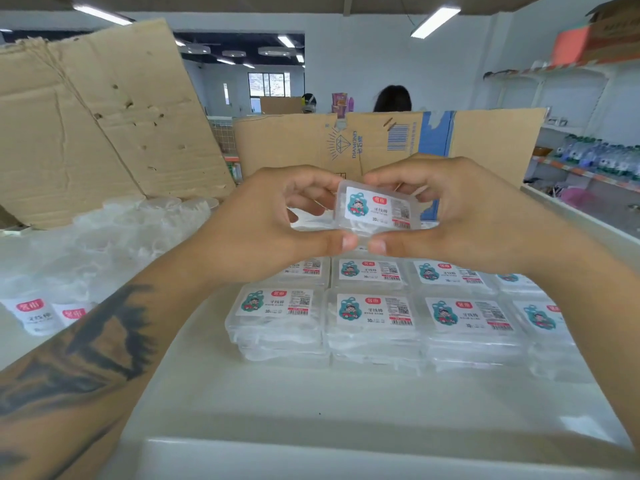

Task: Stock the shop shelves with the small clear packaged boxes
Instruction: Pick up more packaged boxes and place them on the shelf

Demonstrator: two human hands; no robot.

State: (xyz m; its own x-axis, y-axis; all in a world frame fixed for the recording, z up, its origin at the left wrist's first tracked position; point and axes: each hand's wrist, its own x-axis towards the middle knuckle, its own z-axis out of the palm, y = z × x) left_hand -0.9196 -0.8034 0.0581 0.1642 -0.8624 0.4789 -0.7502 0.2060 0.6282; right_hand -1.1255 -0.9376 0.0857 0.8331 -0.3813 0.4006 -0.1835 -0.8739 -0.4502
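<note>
I hold one small clear packaged box (377, 211) with a white cartoon label in the air above the white shelf (311, 393). My left hand (273, 223) grips its left side, thumb underneath and fingers over the top edge. My right hand (464, 216) grips its right side the same way, and both thumbs nearly touch beneath the box. Below it, several identical boxes (372, 313) lie stacked in neat rows on the shelf, labels up.
A heap of clear round packs (114, 237) lies on the shelf's left part. Cardboard sheets stand behind: a plain one (97, 116) at left, a printed one (381, 143) at centre. A person's head (393, 98) shows beyond. Bottles (602, 157) fill a rack at right.
</note>
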